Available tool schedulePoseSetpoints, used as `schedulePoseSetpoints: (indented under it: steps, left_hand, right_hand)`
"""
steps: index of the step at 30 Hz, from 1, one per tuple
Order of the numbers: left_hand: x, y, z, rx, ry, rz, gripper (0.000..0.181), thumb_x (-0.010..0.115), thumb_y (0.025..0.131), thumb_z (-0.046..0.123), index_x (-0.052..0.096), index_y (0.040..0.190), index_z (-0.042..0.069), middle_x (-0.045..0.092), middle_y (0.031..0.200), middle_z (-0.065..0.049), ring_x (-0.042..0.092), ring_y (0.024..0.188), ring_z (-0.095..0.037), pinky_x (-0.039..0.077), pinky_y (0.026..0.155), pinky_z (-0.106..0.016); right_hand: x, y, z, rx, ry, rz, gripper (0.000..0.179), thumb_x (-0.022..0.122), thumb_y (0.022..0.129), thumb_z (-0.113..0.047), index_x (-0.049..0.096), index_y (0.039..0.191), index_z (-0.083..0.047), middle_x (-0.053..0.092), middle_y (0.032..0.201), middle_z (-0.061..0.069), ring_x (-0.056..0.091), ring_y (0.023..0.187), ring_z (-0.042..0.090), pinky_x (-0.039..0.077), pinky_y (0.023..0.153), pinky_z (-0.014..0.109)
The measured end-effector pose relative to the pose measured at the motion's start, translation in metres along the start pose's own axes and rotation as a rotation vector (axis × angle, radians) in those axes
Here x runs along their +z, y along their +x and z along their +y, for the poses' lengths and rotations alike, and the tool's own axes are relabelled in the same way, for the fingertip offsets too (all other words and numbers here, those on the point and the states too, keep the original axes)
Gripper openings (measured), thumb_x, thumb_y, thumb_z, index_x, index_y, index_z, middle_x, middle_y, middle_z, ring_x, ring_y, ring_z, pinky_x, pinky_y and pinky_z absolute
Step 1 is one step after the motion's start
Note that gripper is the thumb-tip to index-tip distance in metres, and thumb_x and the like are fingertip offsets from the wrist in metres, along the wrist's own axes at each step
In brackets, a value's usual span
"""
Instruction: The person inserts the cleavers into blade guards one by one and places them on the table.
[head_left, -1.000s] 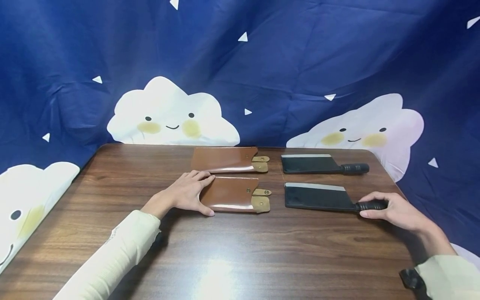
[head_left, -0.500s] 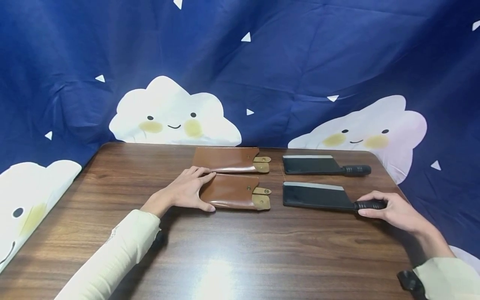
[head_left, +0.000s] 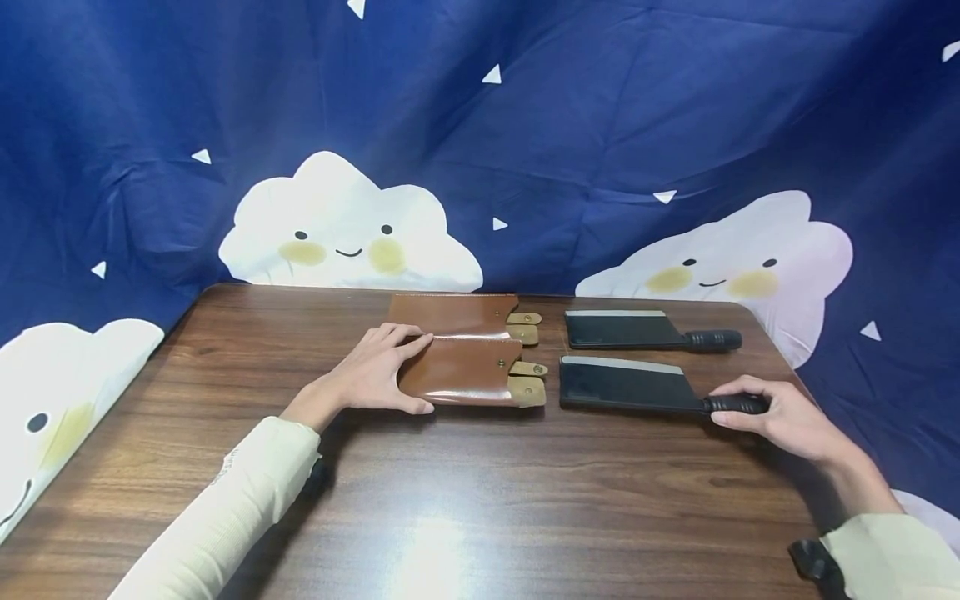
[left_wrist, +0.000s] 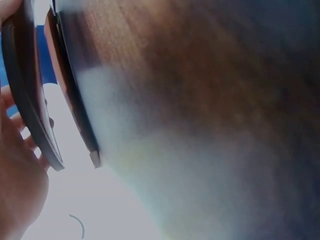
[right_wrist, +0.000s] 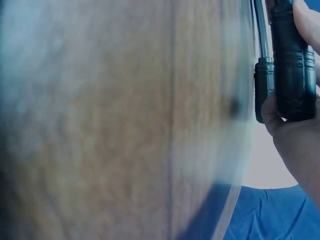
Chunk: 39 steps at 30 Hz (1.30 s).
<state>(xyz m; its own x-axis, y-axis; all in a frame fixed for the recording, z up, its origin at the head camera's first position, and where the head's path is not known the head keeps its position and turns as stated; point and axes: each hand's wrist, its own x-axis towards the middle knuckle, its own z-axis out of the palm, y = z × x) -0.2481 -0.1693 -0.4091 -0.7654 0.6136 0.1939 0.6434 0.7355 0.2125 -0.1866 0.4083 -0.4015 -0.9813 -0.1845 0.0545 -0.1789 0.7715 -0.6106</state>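
Note:
My left hand (head_left: 375, 369) grips the left end of the nearer brown leather knife sheath (head_left: 468, 372), thumb along its near edge and fingers at the far edge. In the left wrist view this sheath (left_wrist: 25, 90) stands off the tabletop, with the other sheath (left_wrist: 70, 85) beyond. The sheath's open end, with tan snap straps, faces the cleaver. My right hand (head_left: 772, 414) holds the black handle of the nearer cleaver (head_left: 626, 385), its dark blade pointing left toward the sheath. The right wrist view shows fingers and thumb around that handle (right_wrist: 295, 65).
A second brown sheath (head_left: 450, 312) lies behind the held one, partly overlapped by it in the head view. Another cleaver (head_left: 622, 330) lies at the back right. The wooden table (head_left: 480, 500) ends at a blue curtain (head_left: 540, 150) printed with clouds.
The held sheath has shifted toward the back, and it now overlaps the rear sheath in view. The held cleaver has moved slightly left and back. Both hands keep their grip.

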Motion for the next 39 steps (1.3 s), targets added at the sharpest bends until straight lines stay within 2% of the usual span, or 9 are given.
schedulePoseSetpoints:
  steps: [8,14,17,23,28,39]
  left_hand:
    - [-0.002,0.000,-0.003,-0.001,-0.002,0.029,0.111,0.070,0.070,0.077,0.048,0.151,0.005,0.048,0.144,-0.011,0.041,0.130,-0.030,0.028,0.109,-0.050]
    - [-0.004,-0.002,-0.003,0.002,0.013,0.056,0.111,0.068,0.071,0.078,0.048,0.152,0.005,0.048,0.142,-0.010,0.040,0.130,-0.030,0.027,0.108,-0.052]
    - [-0.005,-0.003,-0.003,0.005,0.009,0.062,0.111,0.068,0.071,0.078,0.047,0.152,0.005,0.048,0.143,-0.010,0.040,0.130,-0.029,0.027,0.108,-0.052]
    - [-0.005,-0.002,-0.003,0.019,0.014,0.070,0.111,0.068,0.070,0.079,0.048,0.152,0.006,0.048,0.142,-0.010,0.040,0.129,-0.028,0.028,0.107,-0.051]
    - [-0.004,-0.001,-0.002,0.029,0.013,0.080,0.111,0.068,0.070,0.079,0.048,0.151,0.005,0.048,0.142,-0.010,0.040,0.129,-0.029,0.029,0.105,-0.052]
    - [-0.006,0.001,-0.001,0.041,0.005,0.108,0.110,0.069,0.070,0.078,0.048,0.151,0.006,0.048,0.142,-0.009,0.040,0.128,-0.027,0.028,0.106,-0.050]
  right_hand:
    - [0.000,0.001,-0.010,-0.039,-0.009,0.053,0.029,0.080,0.089,-0.028,0.073,0.112,-0.012,0.069,0.095,0.001,0.058,0.078,0.009,0.043,0.067,0.022]
    - [0.003,0.004,-0.021,-0.068,0.039,0.075,0.027,0.081,0.088,-0.022,0.074,0.112,-0.010,0.069,0.095,-0.001,0.059,0.078,0.009,0.043,0.067,0.021]
    - [0.005,0.004,-0.026,-0.065,0.070,0.077,0.028,0.082,0.087,-0.018,0.074,0.112,-0.009,0.069,0.096,-0.001,0.058,0.078,0.008,0.044,0.067,0.021]
    - [0.009,0.004,-0.033,-0.126,0.091,0.082,0.030,0.082,0.086,-0.012,0.073,0.114,-0.006,0.068,0.097,0.001,0.059,0.081,0.008,0.044,0.069,0.019]
    - [0.012,0.006,-0.041,-0.111,0.127,0.068,0.030,0.082,0.087,-0.014,0.073,0.115,-0.005,0.068,0.101,0.001,0.059,0.086,0.009,0.045,0.072,0.019]
    - [0.015,0.014,-0.053,-0.170,0.051,0.058,0.031,0.082,0.086,-0.018,0.073,0.114,-0.007,0.067,0.100,0.002,0.058,0.085,0.010,0.043,0.072,0.019]
